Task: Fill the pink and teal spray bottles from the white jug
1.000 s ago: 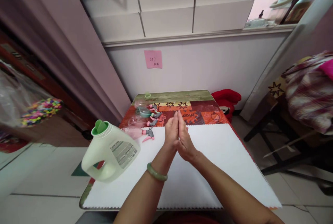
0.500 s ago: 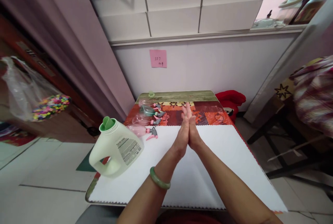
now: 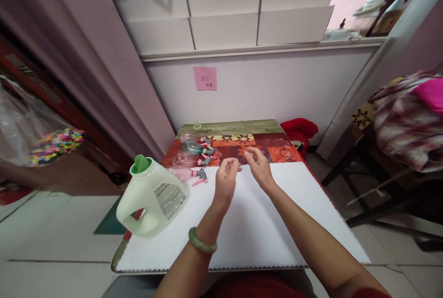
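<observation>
Spray bottles (image 3: 187,175) are lying on the table (image 3: 242,126), left of the left hand (image 3: 226,179), beside a jug (image 3: 152,199) hiding its contents. That hand and the right hand (image 3: 259,167) are hovering apart, half-curled, holding nothing.

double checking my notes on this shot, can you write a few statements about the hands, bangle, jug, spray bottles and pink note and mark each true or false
1. The jug is on the left side of the table. True.
2. The palms are pressed together. False: the left hand and right hand are apart.
3. The bangle is on the right wrist. False: the bangle is on the left one.
4. The pink note is on the wall. True.
5. The spray bottles stand upright. False: the spray bottles lie on their sides.
</observation>
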Tool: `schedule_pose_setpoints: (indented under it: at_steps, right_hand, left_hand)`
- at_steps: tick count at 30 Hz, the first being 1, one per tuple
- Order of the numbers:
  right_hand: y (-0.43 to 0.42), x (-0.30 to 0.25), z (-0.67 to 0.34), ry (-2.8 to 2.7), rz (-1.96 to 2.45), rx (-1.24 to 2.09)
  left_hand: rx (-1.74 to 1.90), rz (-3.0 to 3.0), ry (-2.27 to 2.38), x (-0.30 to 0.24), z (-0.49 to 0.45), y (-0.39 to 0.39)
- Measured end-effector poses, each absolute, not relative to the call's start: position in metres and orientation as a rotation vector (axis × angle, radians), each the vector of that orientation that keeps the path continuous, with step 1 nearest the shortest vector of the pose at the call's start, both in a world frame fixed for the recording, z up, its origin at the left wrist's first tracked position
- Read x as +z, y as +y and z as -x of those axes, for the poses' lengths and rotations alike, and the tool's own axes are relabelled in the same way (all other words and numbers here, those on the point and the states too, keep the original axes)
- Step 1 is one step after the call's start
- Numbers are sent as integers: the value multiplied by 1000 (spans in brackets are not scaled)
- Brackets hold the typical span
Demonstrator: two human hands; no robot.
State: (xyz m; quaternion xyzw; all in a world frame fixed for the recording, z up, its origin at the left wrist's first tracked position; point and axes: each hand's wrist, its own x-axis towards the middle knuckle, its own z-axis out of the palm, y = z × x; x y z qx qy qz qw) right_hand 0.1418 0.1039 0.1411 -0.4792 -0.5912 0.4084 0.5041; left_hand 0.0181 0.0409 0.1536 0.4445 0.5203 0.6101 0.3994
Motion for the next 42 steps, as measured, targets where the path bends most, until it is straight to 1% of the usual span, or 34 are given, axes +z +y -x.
schedule_pose_setpoints:
  at_steps: [3, 7, 9, 13, 18, 22, 31, 36, 40, 42]
  right_hand:
    - [91, 139, -139, -1532, 1154, 957]
    - [90, 145, -139, -1599, 1223, 892]
    - [97, 151, -138, -1566, 1252, 997]
    - [113, 174, -133, -1489, 1216, 1328]
    - [127, 212, -131, -1349, 1168, 1555]
    - [134, 229, -133, -1280, 1187, 1612]
    - [136, 229, -132, -1296, 1139, 1616]
    - [132, 211, -134, -1284, 1144, 1697]
    - [109, 158, -151, -1286, 1275, 1670]
    - [93, 124, -171, -1335, 1392, 1609]
  left_hand:
    - [1538, -1144, 1407, 151, -3, 51]
    - [1434, -1187, 1496, 155, 0, 56]
    - [1348, -1207, 1508, 162, -4, 60]
    - [1175, -1244, 1482, 186, -11, 78]
    - [1031, -1274, 1481, 218, -15, 104]
    - [1029, -1229, 1469, 230, -17, 114]
    - [1079, -1194, 1456, 227, -17, 118]
    - [1107, -1231, 1409, 208, -17, 103]
    - [1213, -1336, 1458, 180, 4, 37]
    - [1404, -1468, 1565, 174, 28, -9]
